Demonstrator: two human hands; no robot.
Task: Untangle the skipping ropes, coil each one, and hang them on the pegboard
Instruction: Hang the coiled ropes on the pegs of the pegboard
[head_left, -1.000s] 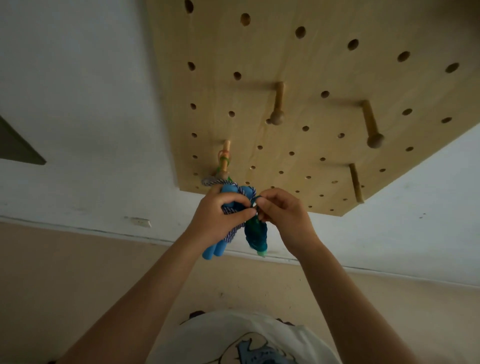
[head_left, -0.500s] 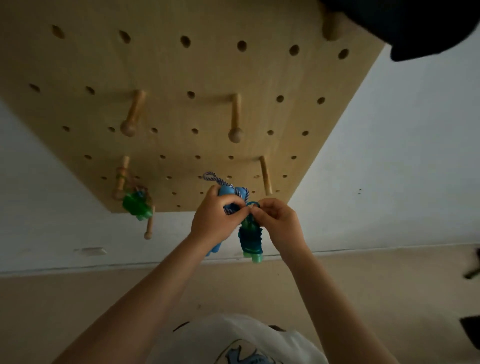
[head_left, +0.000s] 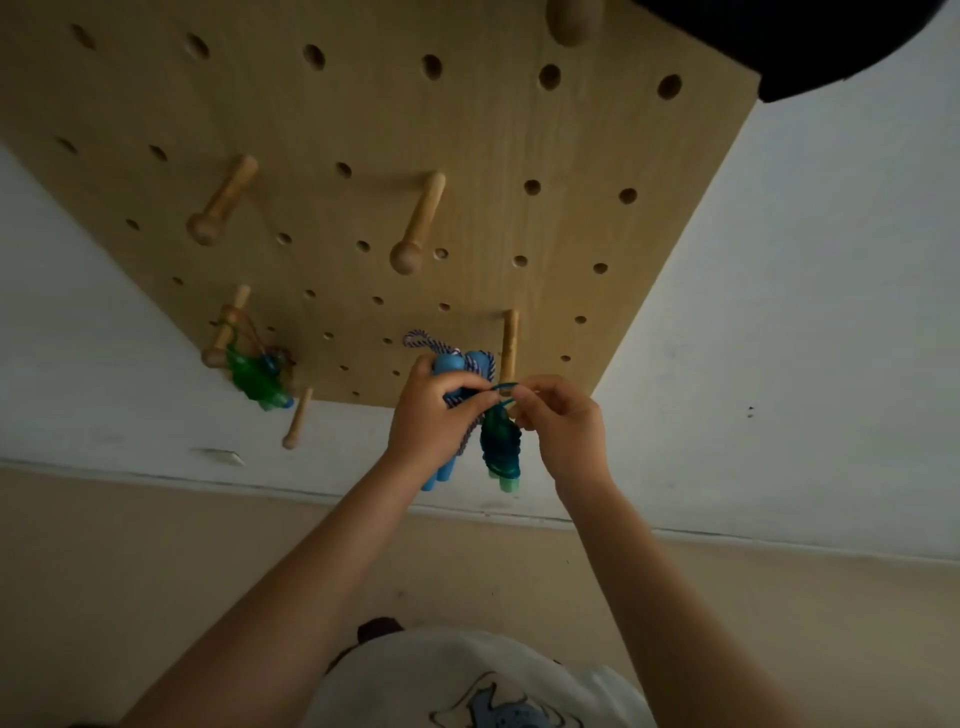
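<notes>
Both forearms bare, no sleeves reaching them, nothing on either wrist. Down at the bottom edge there's a white T-shirt (head_left: 457, 675) with a blue cartoon print (head_left: 506, 709) outlined in dark lines across the chest.

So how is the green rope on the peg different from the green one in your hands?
The hanging green rope dangles from a wooden peg at the pegboard's left, untouched. The held green rope isn't on a peg; the right hand pinches its loop, beside the left hand. Both are coiled.
</notes>
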